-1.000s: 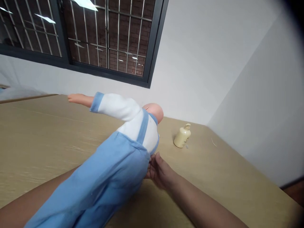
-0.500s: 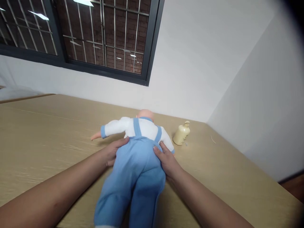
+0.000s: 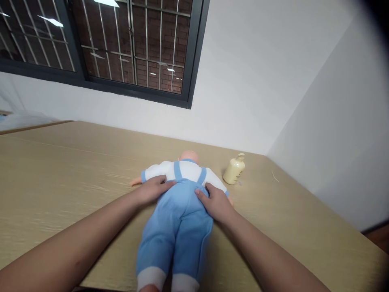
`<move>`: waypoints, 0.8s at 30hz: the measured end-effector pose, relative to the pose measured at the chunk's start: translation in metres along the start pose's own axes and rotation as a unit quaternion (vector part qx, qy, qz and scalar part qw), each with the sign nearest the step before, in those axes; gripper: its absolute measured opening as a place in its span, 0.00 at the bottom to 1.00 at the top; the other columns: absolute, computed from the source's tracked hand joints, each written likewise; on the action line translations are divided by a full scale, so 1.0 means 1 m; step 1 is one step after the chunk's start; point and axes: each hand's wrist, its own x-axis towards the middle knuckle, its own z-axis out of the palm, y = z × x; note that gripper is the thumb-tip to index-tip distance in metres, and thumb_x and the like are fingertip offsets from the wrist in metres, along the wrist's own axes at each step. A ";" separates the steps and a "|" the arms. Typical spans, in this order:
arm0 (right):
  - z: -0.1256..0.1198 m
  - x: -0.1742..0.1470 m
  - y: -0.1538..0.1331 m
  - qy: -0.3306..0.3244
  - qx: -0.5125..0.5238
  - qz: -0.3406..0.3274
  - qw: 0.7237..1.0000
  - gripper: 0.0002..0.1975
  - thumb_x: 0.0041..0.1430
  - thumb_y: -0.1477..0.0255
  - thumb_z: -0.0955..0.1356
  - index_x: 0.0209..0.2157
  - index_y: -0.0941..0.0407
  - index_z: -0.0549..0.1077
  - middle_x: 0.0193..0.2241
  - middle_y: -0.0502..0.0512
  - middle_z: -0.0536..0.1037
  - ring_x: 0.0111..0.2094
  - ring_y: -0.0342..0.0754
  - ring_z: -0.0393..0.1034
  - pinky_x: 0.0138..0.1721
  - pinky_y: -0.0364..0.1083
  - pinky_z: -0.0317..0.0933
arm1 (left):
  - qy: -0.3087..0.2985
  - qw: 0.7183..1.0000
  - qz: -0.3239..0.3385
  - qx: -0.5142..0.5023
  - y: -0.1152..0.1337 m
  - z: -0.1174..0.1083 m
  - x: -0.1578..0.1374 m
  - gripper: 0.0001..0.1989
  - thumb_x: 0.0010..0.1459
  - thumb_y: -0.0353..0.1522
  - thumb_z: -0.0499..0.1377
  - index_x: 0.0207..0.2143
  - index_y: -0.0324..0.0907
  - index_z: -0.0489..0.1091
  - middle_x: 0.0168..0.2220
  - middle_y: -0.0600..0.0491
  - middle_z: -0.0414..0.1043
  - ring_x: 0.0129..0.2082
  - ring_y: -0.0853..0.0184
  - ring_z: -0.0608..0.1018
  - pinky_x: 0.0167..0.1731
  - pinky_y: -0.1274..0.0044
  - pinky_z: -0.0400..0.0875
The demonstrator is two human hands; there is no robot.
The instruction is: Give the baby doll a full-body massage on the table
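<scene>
A baby doll (image 3: 182, 211) in blue overalls and a white top lies face down on the wooden table (image 3: 75, 174), its head toward the wall and its arms spread. My left hand (image 3: 154, 189) grips the doll's waist from the left, thumb on the back of the overalls. On the other side my right hand (image 3: 217, 201) is wrapped around the waist, thumb also on top. The fingers under the doll's sides are partly hidden. The doll's feet run toward the bottom edge of the view.
A cream pump bottle (image 3: 234, 170) stands to the right of the doll's head. Further right lies a thin pale strand (image 3: 275, 176). The white wall (image 3: 237, 101) and a barred window (image 3: 130, 48) close off the back. Translucent plastic sheeting (image 3: 24, 119) shows at far left.
The doll has come down flat onto the table and shifted slightly right; its white cuffs now show. My left hand has moved along with it, still at the waist.
</scene>
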 end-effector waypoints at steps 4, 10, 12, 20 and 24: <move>-0.008 -0.004 -0.008 0.092 -0.100 -0.092 0.987 0.21 0.62 0.52 0.63 0.40 0.53 0.74 0.35 0.61 0.78 0.39 0.58 0.71 0.41 0.54 0.61 | 0.115 0.955 0.066 0.265 0.013 -0.006 -0.008 0.21 0.56 0.50 0.56 0.35 0.42 0.74 0.34 0.46 0.76 0.36 0.52 0.76 0.40 0.62 0.70; 0.005 -0.015 -0.020 0.092 -0.051 -0.301 0.948 0.20 0.64 0.65 0.63 0.56 0.54 0.69 0.53 0.60 0.74 0.55 0.57 0.65 0.58 0.56 0.57 | 0.032 0.915 0.301 0.268 0.017 0.013 -0.019 0.25 0.56 0.25 0.49 0.56 0.44 0.69 0.56 0.48 0.69 0.55 0.57 0.70 0.57 0.67 0.62; 0.009 -0.015 -0.024 0.068 -0.062 -0.289 0.953 0.20 0.65 0.64 0.62 0.56 0.55 0.69 0.52 0.61 0.75 0.53 0.57 0.67 0.57 0.56 0.58 | 0.025 0.920 0.281 0.271 0.016 0.020 -0.020 0.24 0.58 0.26 0.49 0.57 0.43 0.68 0.55 0.46 0.71 0.54 0.56 0.72 0.56 0.66 0.62; 0.000 0.028 -0.041 -0.044 -0.186 -0.165 0.968 0.21 0.69 0.63 0.56 0.32 0.54 0.75 0.32 0.55 0.79 0.34 0.50 0.72 0.34 0.46 0.55 | -0.010 0.899 0.212 0.383 0.037 0.018 0.013 0.21 0.66 0.39 0.44 0.31 0.43 0.74 0.33 0.47 0.78 0.35 0.56 0.78 0.36 0.68 0.67; 0.008 0.051 -0.049 -0.042 -0.232 -0.152 0.960 0.19 0.67 0.64 0.57 0.31 0.55 0.76 0.33 0.57 0.80 0.34 0.50 0.72 0.30 0.46 0.49 | -0.003 0.886 0.174 0.430 0.046 0.017 0.042 0.18 0.62 0.37 0.48 0.23 0.43 0.71 0.29 0.48 0.77 0.31 0.57 0.77 0.30 0.71 0.63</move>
